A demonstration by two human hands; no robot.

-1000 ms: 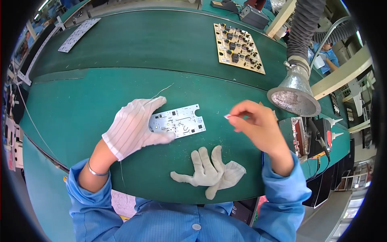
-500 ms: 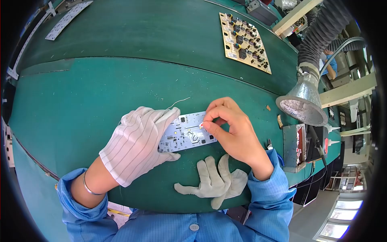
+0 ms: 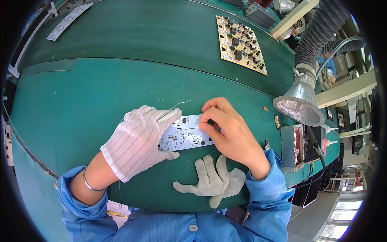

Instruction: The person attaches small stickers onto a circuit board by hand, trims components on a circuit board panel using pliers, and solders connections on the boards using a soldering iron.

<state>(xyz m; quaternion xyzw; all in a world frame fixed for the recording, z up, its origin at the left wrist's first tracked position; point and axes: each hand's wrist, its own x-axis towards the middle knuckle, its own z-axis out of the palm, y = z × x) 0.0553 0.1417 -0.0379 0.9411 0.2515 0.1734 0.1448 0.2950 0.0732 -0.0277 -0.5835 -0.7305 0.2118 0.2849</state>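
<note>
My left hand (image 3: 139, 141), in a white striped glove, is closed over the left end of the circuit board (image 3: 181, 139), thumb along its near edge and fingers up by its far edge. The board lies flat on the green bench (image 3: 100, 88) between my two hands, its face up, with dark components and a curving mark showing. My right hand (image 3: 231, 127) is bare and comes over the board's right end, thumb and forefinger pinched together on a small white piece (image 3: 199, 126); my fingers cover most of it, so I can't tell quite what it is or whether it touches the board. A loose thread (image 3: 183, 103) sticks out past the fingertips of my left glove. Toward my body from my right hand, just beside it, lies an empty glove (image 3: 213, 181) with its fingers spread. To the right of my right wrist a small hand tool (image 3: 267, 144) shows its tip, and past that stands a worn metal box (image 3: 292, 147). Above the box, right of my grip, hangs a metal hood (image 3: 300, 103) on a ribbed hose (image 3: 322, 34). Well beyond my right hand rests a tan board (image 3: 240, 46) crowded with parts; far off beyond my left hand lies a pale strip (image 3: 69, 21).
</note>
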